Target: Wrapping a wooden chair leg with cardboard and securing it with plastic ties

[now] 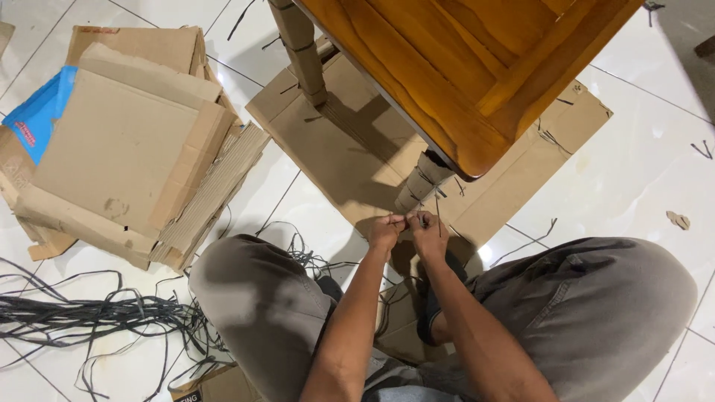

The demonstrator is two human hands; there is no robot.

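Knees bent in grey trousers (596,313), we pinch a thin dark strap (408,219) between both hands: left hand (386,231) and right hand (429,231) fingers clamped on it, just before the cardboard-wrapped leg (421,184) of the wooden tabletop (462,67). Loose straps (82,313) and flattened cardboard (126,141) lie on the tiled floor (640,186).

White tiled floor (655,149) under everything, me sitting on it. Flat cardboard sheet (342,160) at 12 o'clock from my knees, with the wooden table (462,67) standing on it, its cardboard-wrapped legs (424,182) touching the sheet. Pile of loose cardboard pieces (126,141) at 10 o'clock, a blue piece (41,112) at its left edge. Tangle of black straps (82,316) spread on the tiles at 8 o'clock. Small cardboard scrap (678,219) at 3 o'clock, well apart. Short black strap offcuts (701,149) scattered at 2 o'clock.
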